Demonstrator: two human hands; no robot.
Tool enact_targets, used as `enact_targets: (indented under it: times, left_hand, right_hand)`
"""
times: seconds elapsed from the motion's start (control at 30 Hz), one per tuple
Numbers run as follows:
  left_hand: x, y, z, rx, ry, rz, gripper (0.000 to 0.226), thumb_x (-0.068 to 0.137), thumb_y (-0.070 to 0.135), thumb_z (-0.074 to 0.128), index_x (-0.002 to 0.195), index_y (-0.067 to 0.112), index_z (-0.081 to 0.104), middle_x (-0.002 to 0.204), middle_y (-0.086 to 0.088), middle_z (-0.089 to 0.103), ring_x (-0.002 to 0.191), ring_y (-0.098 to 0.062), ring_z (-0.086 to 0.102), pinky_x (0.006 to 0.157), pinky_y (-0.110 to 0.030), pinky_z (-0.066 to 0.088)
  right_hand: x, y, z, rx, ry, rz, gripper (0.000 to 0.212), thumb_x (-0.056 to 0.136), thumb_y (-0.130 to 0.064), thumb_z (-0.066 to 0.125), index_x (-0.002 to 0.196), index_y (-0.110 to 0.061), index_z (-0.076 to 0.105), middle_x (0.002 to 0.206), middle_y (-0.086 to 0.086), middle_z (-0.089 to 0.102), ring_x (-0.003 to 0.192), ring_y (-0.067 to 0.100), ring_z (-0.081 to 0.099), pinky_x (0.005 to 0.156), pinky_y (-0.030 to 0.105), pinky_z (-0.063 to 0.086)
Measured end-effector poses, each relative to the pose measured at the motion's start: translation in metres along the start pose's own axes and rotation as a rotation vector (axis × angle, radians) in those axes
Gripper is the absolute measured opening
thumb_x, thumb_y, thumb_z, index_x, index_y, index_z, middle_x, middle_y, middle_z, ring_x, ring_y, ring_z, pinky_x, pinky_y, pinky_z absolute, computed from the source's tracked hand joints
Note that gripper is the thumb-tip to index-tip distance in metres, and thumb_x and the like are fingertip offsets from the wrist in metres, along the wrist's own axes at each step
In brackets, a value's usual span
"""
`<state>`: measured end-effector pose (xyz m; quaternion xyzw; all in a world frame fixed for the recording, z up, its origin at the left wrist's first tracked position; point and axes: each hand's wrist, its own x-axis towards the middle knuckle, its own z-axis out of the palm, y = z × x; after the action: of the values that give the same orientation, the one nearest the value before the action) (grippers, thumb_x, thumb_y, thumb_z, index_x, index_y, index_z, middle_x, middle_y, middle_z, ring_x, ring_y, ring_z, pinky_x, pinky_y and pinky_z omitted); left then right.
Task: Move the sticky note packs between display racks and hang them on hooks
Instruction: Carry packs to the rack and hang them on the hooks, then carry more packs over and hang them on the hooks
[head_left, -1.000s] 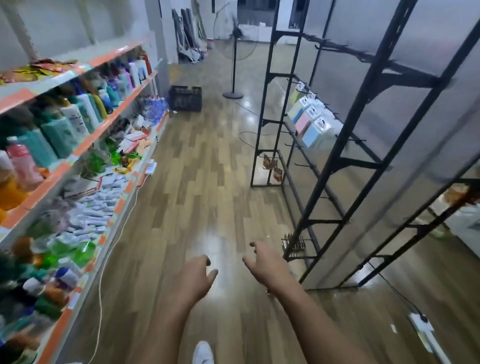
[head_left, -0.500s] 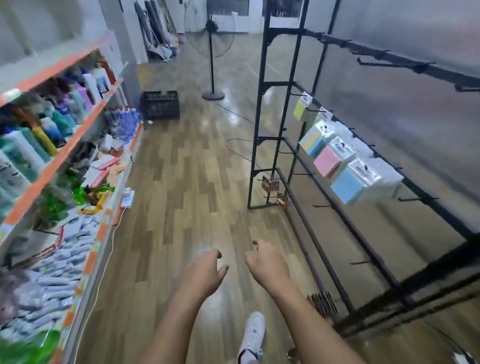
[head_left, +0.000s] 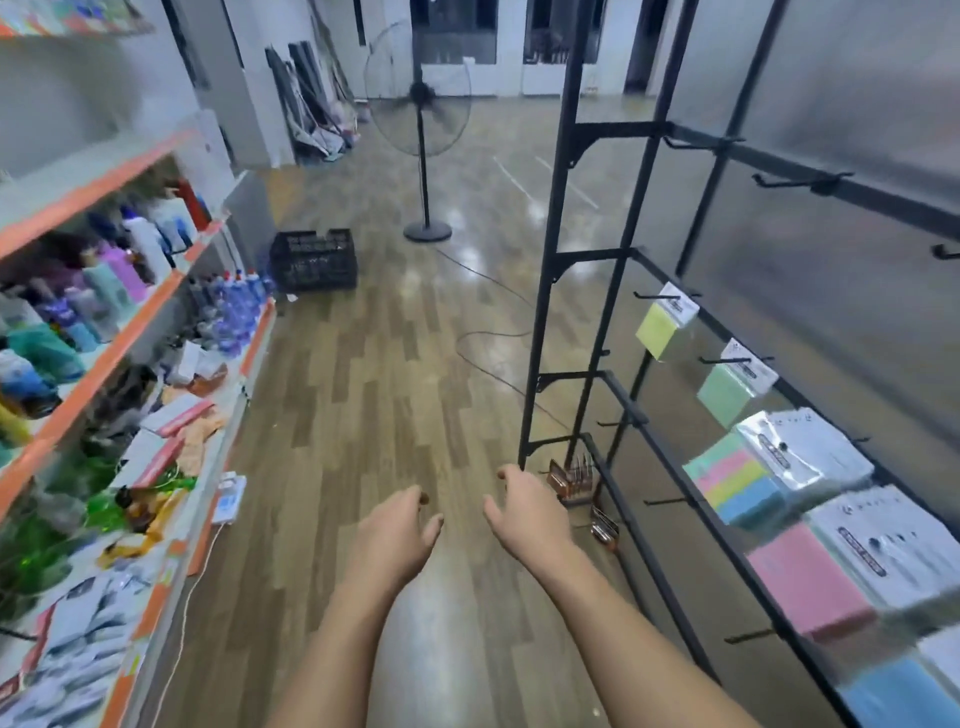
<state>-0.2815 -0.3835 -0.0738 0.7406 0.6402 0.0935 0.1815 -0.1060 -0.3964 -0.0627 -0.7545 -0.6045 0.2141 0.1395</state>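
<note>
Sticky note packs hang on the black display rack (head_left: 558, 291) at my right: a yellow pack (head_left: 658, 328), a green pack (head_left: 724, 392), a multicoloured pack (head_left: 737, 483), a pink pack (head_left: 805, 582) and a blue pack (head_left: 904, 691) at the frame's lower right. Bare hooks (head_left: 800, 181) stick out of the upper bar. My left hand (head_left: 395, 535) and my right hand (head_left: 527, 512) are held out low over the floor, fingers loosely curled and apart, holding nothing. Both hands are left of the rack and touch no pack.
A shelf unit (head_left: 119, 353) with orange edges, full of bottles and packets, lines the left side. A black crate (head_left: 314, 260) and a standing fan (head_left: 423, 156) stand ahead on the wooden floor. A cable (head_left: 488, 332) runs across the floor. Small brown items (head_left: 576, 475) sit at the rack's foot.
The view has moved forward along the aisle and turned right, so the hanging packs are now nearer and larger. Both hands stay held out and hold nothing.
</note>
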Motion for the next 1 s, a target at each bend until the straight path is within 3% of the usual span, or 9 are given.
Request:
enact_targets:
  times: [0.23,0.37,0.63,1.0]
  left_hand:
    - [0.178,0.046,0.02,0.035,-0.123,0.313,0.037,0.096,0.046,0.051,0.124,0.022,0.054,0.122,0.003,0.062,0.115,-0.019,0.058,0.093,-0.035,0.047]
    - [0.255,0.084,0.022,0.075,-0.2,0.537,0.031,0.095,0.044,0.05,0.116,0.022,0.055,0.115,0.002,0.063,0.109,-0.021,0.059,0.088,-0.035,0.048]
    - [0.326,0.18,0.051,0.028,-0.231,0.854,0.033,0.093,0.042,0.054,0.114,0.017,0.058,0.109,-0.003,0.064,0.102,-0.026,0.062,0.083,-0.039,0.051]
    - [0.368,0.277,0.07,-0.107,-0.176,0.912,0.058,0.092,0.04,0.062,0.132,0.0,0.049,0.122,-0.019,0.059,0.107,-0.039,0.057,0.087,-0.047,0.049]
  right_hand:
    - [0.112,0.035,-0.025,0.066,0.178,0.338,0.034,0.095,-0.039,0.052,0.123,-0.02,0.054,0.123,0.003,0.06,0.115,0.026,0.058,0.092,0.041,0.052]
    - [0.143,0.047,-0.047,0.123,0.309,0.618,0.038,0.098,-0.039,0.05,0.13,-0.02,0.052,0.127,0.002,0.059,0.117,0.024,0.057,0.092,0.039,0.051]
    - [0.146,0.099,-0.081,0.19,0.575,1.109,0.055,0.1,-0.043,0.049,0.14,-0.006,0.04,0.139,0.011,0.048,0.128,0.03,0.048,0.097,0.038,0.045]
    - [0.161,0.159,-0.122,0.225,0.903,1.261,0.081,0.093,-0.049,0.059,0.147,0.002,0.027,0.142,0.02,0.047,0.127,0.036,0.051,0.096,0.041,0.046]
